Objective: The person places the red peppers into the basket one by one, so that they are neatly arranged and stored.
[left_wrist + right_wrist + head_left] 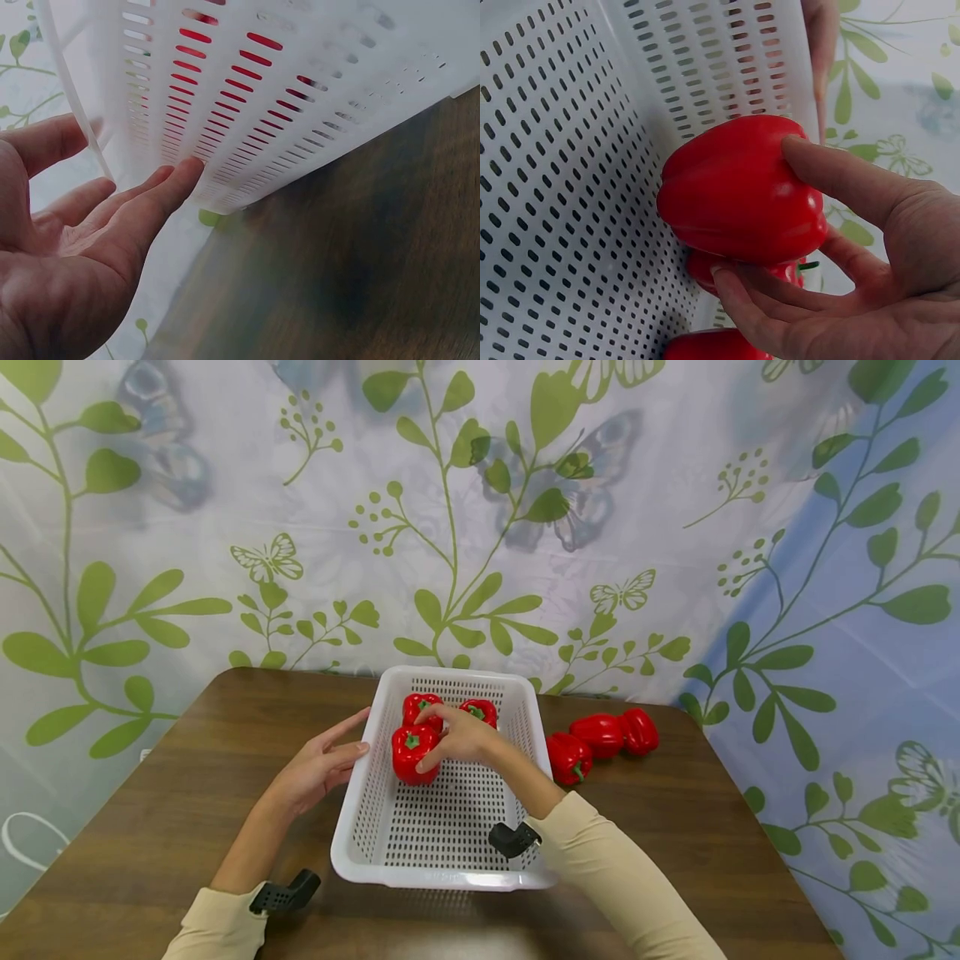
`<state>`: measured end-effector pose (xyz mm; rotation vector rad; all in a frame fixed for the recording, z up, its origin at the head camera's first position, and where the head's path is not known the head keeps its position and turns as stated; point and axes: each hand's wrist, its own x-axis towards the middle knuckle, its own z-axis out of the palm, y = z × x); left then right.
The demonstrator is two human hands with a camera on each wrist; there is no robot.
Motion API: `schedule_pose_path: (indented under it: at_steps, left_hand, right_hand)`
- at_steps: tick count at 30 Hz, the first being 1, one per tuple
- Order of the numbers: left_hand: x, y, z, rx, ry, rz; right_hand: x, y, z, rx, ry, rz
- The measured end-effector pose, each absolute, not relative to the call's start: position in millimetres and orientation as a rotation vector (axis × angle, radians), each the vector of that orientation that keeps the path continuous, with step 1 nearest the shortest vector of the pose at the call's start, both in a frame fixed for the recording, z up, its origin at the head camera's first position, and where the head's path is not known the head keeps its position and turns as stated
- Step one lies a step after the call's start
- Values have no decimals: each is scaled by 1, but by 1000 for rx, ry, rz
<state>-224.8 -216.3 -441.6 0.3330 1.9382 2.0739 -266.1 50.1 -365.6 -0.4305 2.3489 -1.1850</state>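
Observation:
My right hand holds a glossy red bell pepper inside the white slotted plastic basket. In the right wrist view, the thumb lies on one side of this pepper and the fingers reach round the other. Two more red peppers sit toward the basket's far end, one just behind the held one and another to its right. Along the basket's left side, my left hand has its fingers extended, with fingertips at the outer wall and rim.
Right of the basket, several red peppers lie on the brown wooden table: one close against the basket, others farther right. A patterned curtain hangs behind the table.

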Motion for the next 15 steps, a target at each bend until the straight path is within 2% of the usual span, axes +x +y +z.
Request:
schedule_pose_path:
  at_steps: [15]
  left_hand:
    - [-224, -216, -441, 333, 1936, 2086]
  right_hand:
    - [-266, 48, -376, -408, 2432, -1100]
